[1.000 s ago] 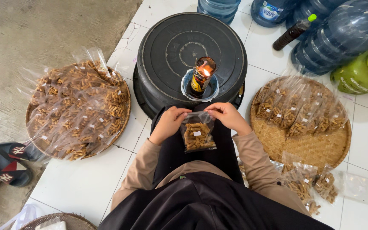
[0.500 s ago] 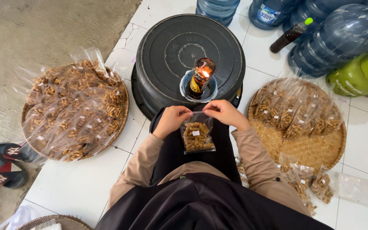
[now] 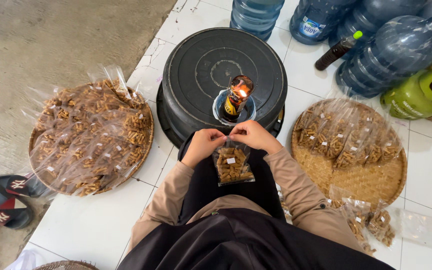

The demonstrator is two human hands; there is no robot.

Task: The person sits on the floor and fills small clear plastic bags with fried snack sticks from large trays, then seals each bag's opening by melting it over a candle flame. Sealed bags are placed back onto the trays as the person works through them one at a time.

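Note:
My left hand (image 3: 202, 145) and my right hand (image 3: 252, 135) pinch the top edge of one small clear bag of brown snack sticks (image 3: 232, 166), which hangs over my lap. The bag's top sits just below a small bottle lamp with a lit flame (image 3: 238, 95). The lamp stands in a shallow dish on an upturned black plastic tub (image 3: 196, 75) right in front of me.
A woven tray (image 3: 43, 172) heaped with filled snack bags lies on my left. Another woven tray (image 3: 356, 182) with several bags lies on my right, loose bags (image 3: 371, 222) beside it. Big blue water jugs (image 3: 393, 50), a dark bottle (image 3: 337, 51) and a green gas cylinder (image 3: 418, 95) stand behind. Sandals (image 3: 6, 200) lie far left.
My hands have stayed on the bag's top edge, shifting very slightly toward the flame. Nothing else has moved.

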